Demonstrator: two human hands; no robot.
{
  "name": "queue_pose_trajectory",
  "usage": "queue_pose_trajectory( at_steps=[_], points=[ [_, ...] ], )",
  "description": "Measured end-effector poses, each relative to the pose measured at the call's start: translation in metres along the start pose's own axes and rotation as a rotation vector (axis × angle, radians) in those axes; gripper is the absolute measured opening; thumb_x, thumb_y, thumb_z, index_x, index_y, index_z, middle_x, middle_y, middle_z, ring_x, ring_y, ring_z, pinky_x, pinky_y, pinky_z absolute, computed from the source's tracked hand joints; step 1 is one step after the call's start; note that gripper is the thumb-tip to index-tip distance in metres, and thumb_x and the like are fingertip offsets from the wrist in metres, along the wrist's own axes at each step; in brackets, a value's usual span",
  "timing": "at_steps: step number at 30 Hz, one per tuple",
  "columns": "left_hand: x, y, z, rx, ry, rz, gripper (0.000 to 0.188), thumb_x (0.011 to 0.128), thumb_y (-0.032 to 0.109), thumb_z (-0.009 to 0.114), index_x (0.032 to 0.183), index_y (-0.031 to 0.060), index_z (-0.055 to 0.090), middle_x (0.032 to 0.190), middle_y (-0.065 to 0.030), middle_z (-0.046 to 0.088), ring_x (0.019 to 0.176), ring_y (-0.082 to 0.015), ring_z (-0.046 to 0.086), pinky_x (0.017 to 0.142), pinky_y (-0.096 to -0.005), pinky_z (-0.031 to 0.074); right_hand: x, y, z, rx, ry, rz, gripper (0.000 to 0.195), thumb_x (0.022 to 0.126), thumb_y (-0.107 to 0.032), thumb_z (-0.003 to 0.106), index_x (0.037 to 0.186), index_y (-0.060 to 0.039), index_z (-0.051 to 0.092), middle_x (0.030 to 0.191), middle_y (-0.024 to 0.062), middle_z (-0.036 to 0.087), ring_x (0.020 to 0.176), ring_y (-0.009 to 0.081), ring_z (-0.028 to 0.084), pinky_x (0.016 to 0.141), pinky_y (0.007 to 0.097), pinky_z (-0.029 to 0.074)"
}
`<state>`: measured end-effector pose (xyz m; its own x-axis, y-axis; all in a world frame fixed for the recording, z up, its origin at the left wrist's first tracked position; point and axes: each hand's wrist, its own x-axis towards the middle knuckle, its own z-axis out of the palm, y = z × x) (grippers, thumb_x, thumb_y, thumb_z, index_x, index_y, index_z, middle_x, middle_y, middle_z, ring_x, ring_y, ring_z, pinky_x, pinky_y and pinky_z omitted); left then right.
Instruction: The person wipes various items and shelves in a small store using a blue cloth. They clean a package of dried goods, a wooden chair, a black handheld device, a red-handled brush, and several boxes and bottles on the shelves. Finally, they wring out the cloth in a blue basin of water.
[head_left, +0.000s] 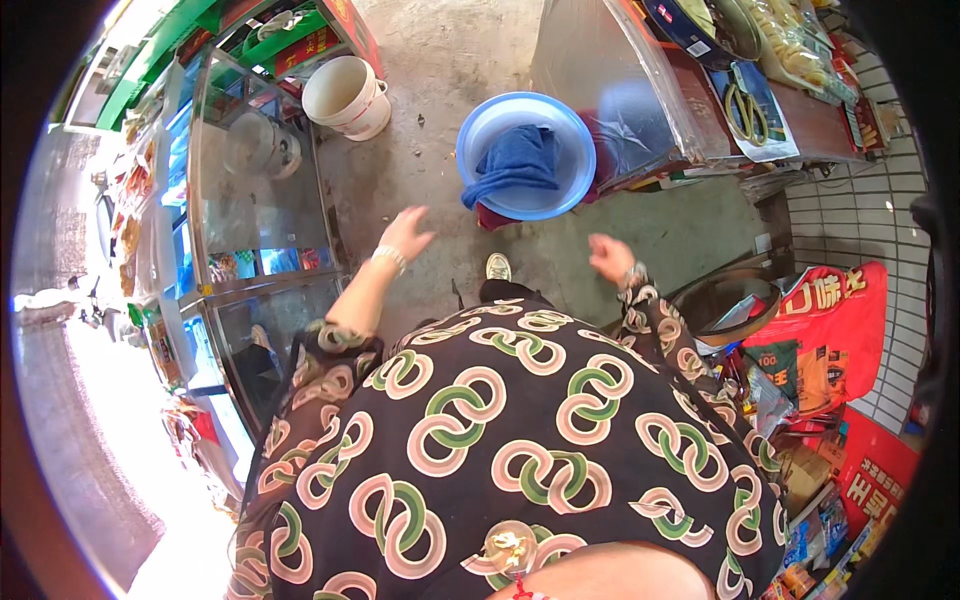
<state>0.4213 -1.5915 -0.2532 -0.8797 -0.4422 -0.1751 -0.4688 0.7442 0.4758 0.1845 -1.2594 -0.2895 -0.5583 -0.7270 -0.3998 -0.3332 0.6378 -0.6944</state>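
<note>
My left hand (407, 234) is held out over the concrete floor, between the glass case and the basin, with its fingers apart and nothing in it. A bracelet circles that wrist. To the right, my right hand (610, 256) hangs below and right of the basin, touching nothing that I can make out; its fingers look loosely bent. Ahead of me a light blue plastic basin (583, 161) holds a crumpled dark blue cloth (517, 161), part of which hangs over the rim at the lower left. Something dark red shows under the basin.
A white plastic bucket (352, 105) stands beside the glass display case (259, 195) on the left. At the upper right is a table (810, 124) with scissors (745, 116) and a pan. A round bin (727, 300) and red bags (840, 322) lie right; my shoe (498, 267) is below the basin.
</note>
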Motion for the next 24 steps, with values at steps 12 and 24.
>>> queue_pose_trajectory(
  at_steps=[12,24],
  points=[
    [-0.292,-0.142,0.061,-0.171,-0.619,-1.137,0.029,0.066,0.029,0.049,0.082,0.0065,0.059,0.078,-0.0117,0.058,0.072,-0.0256,0.054,0.067,-0.0339,0.043,-0.083,0.052,0.055,0.697,-0.157,0.972,0.033,0.067,0.004,0.049,0.099,-0.0049,0.044,0.06,0.0111,0.055,0.039,0.0198,0.05,0.033,0.034,0.041],
    [0.14,-0.143,-0.004,-0.433,0.065,-0.375,0.029,0.071,0.027,0.05,0.089,0.0045,0.059,0.081,-0.0154,0.058,0.076,-0.0265,0.057,0.069,-0.0325,0.044,0.136,-0.112,-0.014,0.393,0.088,0.461,0.031,0.066,0.0,0.048,0.096,-0.0019,0.053,0.062,0.008,0.058,0.04,0.0134,0.051,0.036,0.025,0.04]
  ],
)
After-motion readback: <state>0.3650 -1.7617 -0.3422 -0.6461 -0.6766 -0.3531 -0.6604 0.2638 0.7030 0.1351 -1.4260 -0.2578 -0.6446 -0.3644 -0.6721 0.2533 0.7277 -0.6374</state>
